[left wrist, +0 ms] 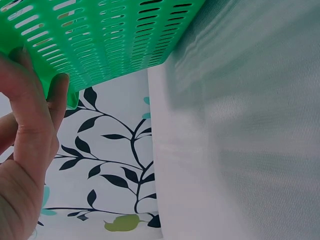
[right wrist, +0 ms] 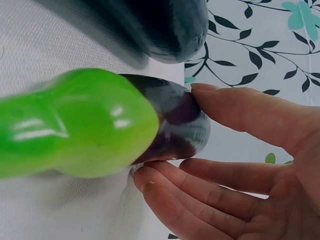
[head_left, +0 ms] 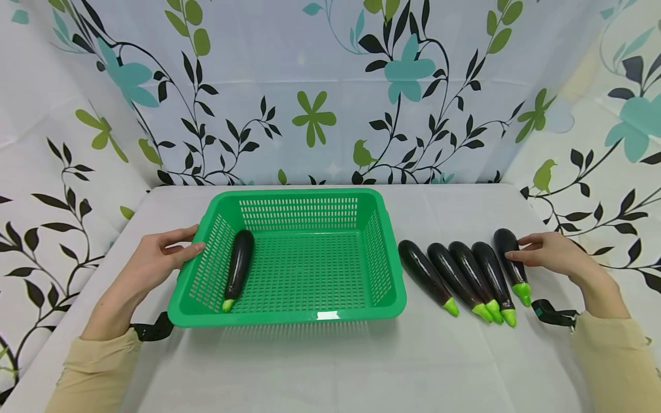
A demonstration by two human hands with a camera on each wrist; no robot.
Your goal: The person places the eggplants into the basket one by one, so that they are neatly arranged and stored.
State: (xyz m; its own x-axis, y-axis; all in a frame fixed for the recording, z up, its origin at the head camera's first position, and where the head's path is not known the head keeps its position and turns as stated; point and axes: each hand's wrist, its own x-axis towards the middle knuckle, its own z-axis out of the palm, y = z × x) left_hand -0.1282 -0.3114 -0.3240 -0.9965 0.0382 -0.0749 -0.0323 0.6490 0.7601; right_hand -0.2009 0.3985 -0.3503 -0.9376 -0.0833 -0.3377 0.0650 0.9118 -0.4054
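In the head view, a green plastic basket (head_left: 304, 314) with slotted walls stands on the table, and one dark eggplant (head_left: 240, 264) lies inside along its left side. My left hand (head_left: 150, 267) grips the basket's left rim; the left wrist view shows the fingers (left wrist: 58, 92) at the green rim. At the far right, my right hand (head_left: 549, 252) holds the rightmost eggplant (head_left: 508, 252) between thumb and fingers. Seen from the right wrist, the thumb (right wrist: 240, 107) lies along one side of its dark body, with fingers along the other; its bright green stem end faces the camera.
Several more eggplants lie side by side between the basket and my right hand, the nearest to the basket being a slanted eggplant (head_left: 426, 275). A white cloth (head_left: 330, 367) covers the table. Patterned curtains (head_left: 315, 74) hang behind and on both sides.
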